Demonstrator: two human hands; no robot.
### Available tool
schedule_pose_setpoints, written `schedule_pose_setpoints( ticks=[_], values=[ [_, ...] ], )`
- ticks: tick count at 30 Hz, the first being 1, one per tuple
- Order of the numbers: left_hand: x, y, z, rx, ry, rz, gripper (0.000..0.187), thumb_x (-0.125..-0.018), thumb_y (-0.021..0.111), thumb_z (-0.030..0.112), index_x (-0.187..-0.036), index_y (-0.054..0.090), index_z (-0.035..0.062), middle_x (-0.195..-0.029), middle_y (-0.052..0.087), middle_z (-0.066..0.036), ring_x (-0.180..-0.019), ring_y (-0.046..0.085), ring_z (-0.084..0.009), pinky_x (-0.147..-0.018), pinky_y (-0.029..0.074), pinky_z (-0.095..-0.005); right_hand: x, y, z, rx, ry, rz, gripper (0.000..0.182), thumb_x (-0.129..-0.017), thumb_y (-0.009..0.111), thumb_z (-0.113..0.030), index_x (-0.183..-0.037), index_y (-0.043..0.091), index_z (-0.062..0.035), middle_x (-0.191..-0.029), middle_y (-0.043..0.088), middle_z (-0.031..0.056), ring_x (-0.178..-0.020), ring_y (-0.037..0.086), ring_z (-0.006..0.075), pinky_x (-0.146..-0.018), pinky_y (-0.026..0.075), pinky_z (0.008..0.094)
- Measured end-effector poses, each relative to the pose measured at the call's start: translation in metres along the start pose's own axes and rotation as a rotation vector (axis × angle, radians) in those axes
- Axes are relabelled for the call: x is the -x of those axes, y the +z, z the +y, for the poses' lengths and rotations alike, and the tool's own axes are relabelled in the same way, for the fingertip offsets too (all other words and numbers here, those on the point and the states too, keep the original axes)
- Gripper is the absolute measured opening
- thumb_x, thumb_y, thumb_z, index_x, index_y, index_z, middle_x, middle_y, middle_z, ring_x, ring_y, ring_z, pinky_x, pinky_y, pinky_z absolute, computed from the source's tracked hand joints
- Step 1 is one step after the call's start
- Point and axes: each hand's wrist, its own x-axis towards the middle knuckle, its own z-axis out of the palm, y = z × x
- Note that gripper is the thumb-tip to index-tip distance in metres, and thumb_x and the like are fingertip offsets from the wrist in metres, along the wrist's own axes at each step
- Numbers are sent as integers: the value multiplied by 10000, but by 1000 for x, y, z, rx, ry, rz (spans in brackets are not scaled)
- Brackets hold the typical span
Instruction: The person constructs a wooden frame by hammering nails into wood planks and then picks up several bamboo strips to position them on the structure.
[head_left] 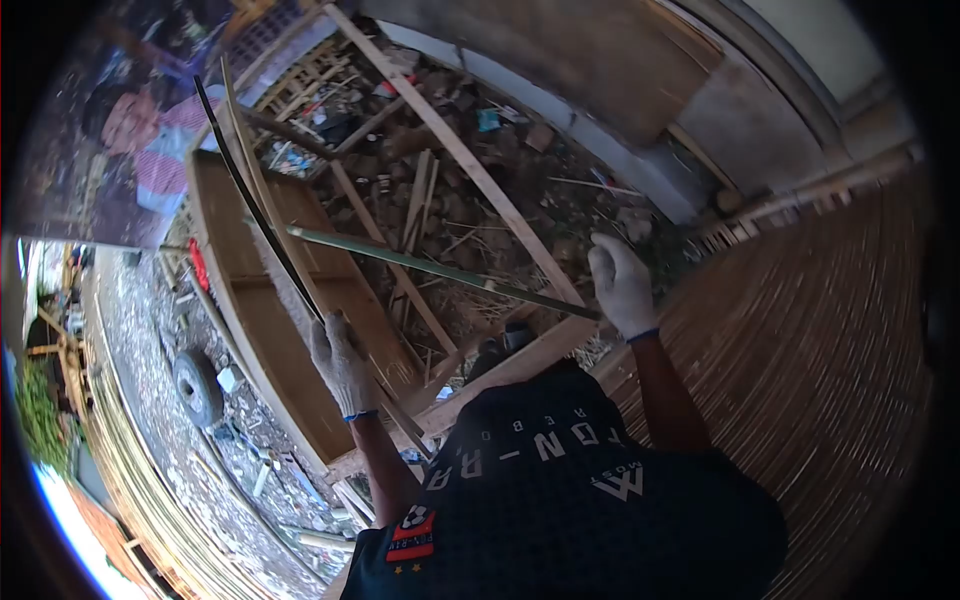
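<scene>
My left hand (pixel 343 368), in a white knit glove, is closed around long thin bamboo strips. One is a dark strip (pixel 254 205), and a pale strip (pixel 262 190) runs beside it toward the upper left. My right hand (pixel 622 287), gloved as well, is raised with its fingers curved and apart, holding nothing visible. Just below and left of it ends a green bamboo strip (pixel 400 260), which lies slanting across the wooden frame (pixel 470 165). The fingertips of my left hand are partly hidden behind the strips.
A wooden board panel (pixel 270 330) forms the left side of the frame. Rubble and scraps (pixel 470 215) cover the ground inside it. Stacked bamboo strips (pixel 800 330) fill the right. A tyre (pixel 197 388) lies on the littered ground at left, below a printed banner (pixel 80 190).
</scene>
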Motion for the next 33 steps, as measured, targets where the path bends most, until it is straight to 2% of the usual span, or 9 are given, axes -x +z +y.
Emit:
schedule_pose_setpoints(
  ticks=[3, 7, 10, 14, 17, 23, 27, 28, 33],
  values=[
    [-2, 23, -1, 70, -7, -125, 283, -1081, 537, 340, -990, 606, 81, -707, 455, 55, -563, 391, -34, -483, 315, -228, -7, -29, 15, 130, 55, 0, 229, -981, 668, -184, -1167, 690, -52, -1117, 718, 198, -1004, 697, 398, -857, 554, 427],
    [-5, 49, 29, 213, -25, -269, 281, -1082, 535, 342, -1049, 621, 77, -737, 458, 58, -570, 391, -22, -477, 290, -206, -1, -38, 3, -42, 231, 58, 319, -1041, 601, -244, -1249, 666, -12, -1044, 740, 130, -974, 705, 195, -857, 536, 322],
    [-11, 59, 59, 301, -72, -245, 268, -1074, 544, 331, -1057, 621, 75, -734, 469, 56, -570, 399, -20, -477, 286, -195, 5, -25, -38, -367, 421, -68, 337, -1017, 636, -296, -1243, 666, -48, -1071, 733, 110, -992, 719, 243, -871, 546, 356],
    [-18, 71, 77, 327, 24, -177, 257, -1086, 503, 282, -1058, 614, 52, -762, 488, 36, -599, 442, -47, -485, 336, -211, 12, 21, -92, -246, -143, -445, 410, -1018, 614, -355, -1292, 648, -51, -1080, 726, 137, -978, 717, 260, -859, 558, 371],
    [-18, 87, 62, 451, 8, -87, 275, -1083, 508, 301, -993, 585, 52, -732, 498, 21, -567, 436, -53, -484, 346, -223, 20, 45, -145, -282, -141, -824, 392, -991, 656, -308, -1285, 644, -47, -1044, 729, 141, -947, 724, 244, -843, 566, 378],
    [-12, 84, 12, 402, 63, 95, 354, -1105, 470, 392, -979, 536, 68, -755, 476, 10, -614, 448, -61, -528, 377, -242, 31, 78, -150, -81, -248, -789, 372, -924, 714, -200, -1249, 645, -33, -953, 732, 143, -842, 739, 249, -770, 582, 388],
    [-14, 83, -4, 351, 140, 185, 367, -1115, 446, 383, -957, 530, 62, -766, 453, 8, -666, 430, -73, -593, 391, -259, 31, 97, -131, -96, -290, -655, 295, -922, 634, -124, -1196, 607, -19, -949, 715, 175, -841, 725, 356, -751, 568, 452],
    [-14, 83, -4, 363, 145, 220, 300, -1103, 509, 301, -969, 545, 35, -780, 482, -3, -681, 434, -93, -609, 402, -282, 29, 96, -136, -102, -371, -604, 283, -913, 624, -104, -1182, 588, -21, -979, 698, 193, -856, 708, 397, -759, 563, 467],
    [-16, 72, 1, 275, 13, 252, 248, -1077, 568, 236, -951, 554, 23, -756, 488, -4, -691, 443, -87, -630, 411, -290, 16, 110, -129, -95, -490, -574, 274, -907, 634, -52, -1172, 587, -3, -995, 684, 222, -881, 703, 390, -770, 559, 443]
  ],
)
